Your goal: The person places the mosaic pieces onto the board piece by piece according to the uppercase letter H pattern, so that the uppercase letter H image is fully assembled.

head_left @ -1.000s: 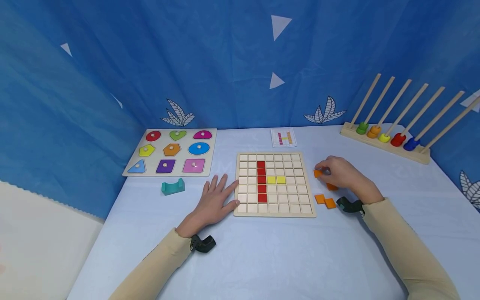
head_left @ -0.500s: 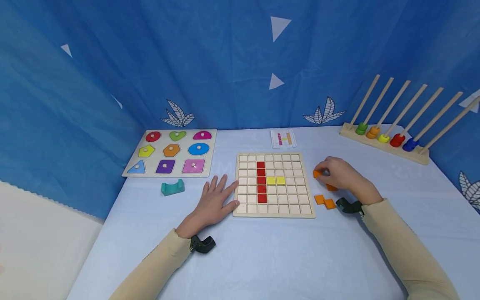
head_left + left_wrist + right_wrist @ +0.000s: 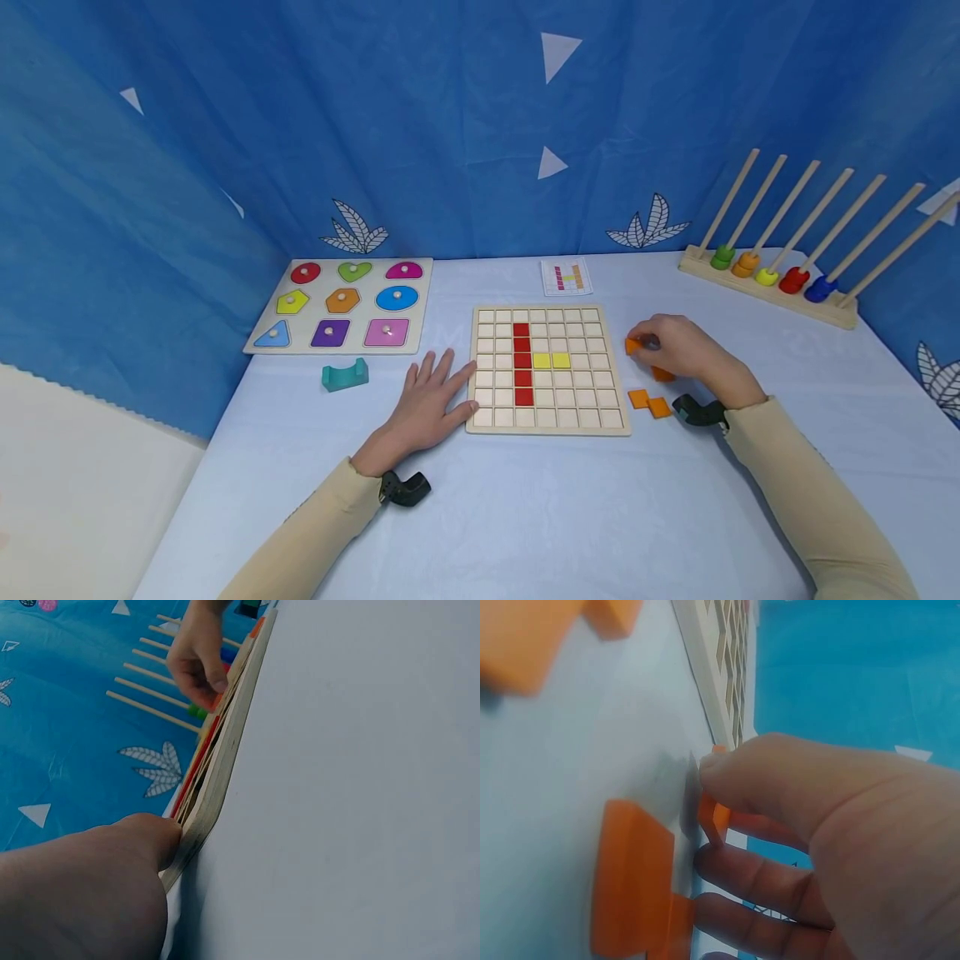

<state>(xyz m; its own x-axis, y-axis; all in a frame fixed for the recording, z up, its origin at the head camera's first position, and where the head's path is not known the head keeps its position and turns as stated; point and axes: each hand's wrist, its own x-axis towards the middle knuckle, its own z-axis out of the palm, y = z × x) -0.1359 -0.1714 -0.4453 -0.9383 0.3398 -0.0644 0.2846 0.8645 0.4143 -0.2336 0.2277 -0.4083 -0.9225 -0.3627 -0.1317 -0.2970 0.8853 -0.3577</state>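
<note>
My left hand (image 3: 423, 408) lies with fingers spread on the tabletop, thumb and index fingertip at the left edge of a wooden grid board (image 3: 547, 431). Five-high or not, a column of several red tiles (image 3: 522, 361) fills part of the board, and two yellow tiles (image 3: 551, 360) sit beside it in a row. Just right of the board, my right hand (image 3: 675, 346) pinches an orange square tile (image 3: 714, 819) between thumb and fingers, close over the table. More orange tiles (image 3: 648, 403) lie loose below and under that hand, which partly hides some.
Behind the board lies a small pattern card (image 3: 567, 276). A knobbed shape puzzle (image 3: 358, 323) and a teal notched block (image 3: 346, 376) are at the left. The pegged bead stand (image 3: 772, 287) occupies the back right, near the blue curtain (image 3: 465, 125).
</note>
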